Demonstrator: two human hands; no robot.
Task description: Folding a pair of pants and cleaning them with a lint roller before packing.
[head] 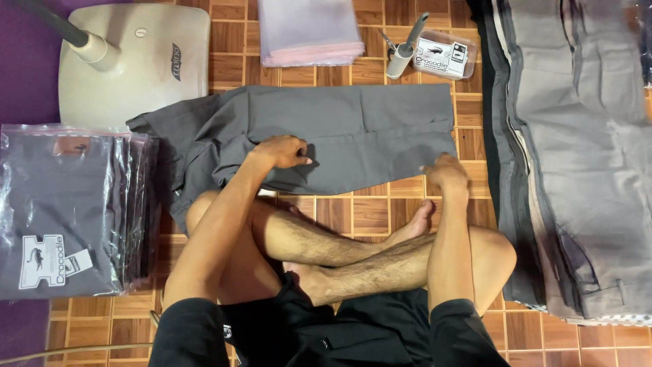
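Head view: grey trousers (353, 136) lie folded flat on tiled floor (370, 214), just beyond crossed legs. Left hand (284, 151) presses on near-left fold, fingers curled onto cloth. Right hand (445, 173) pinches near-right edge. Bagged stack (64, 211) at left, loose grey pile (577, 149) at right, fan base (136, 61) far left.

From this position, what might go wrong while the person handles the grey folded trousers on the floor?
The left hand presses the grey folded trousers mid-cloth while the right hand pinches the near edge, so the fold may slide askew. The crumpled left end may stay wrinkled. The bare foot lies close to the cloth and might catch it.
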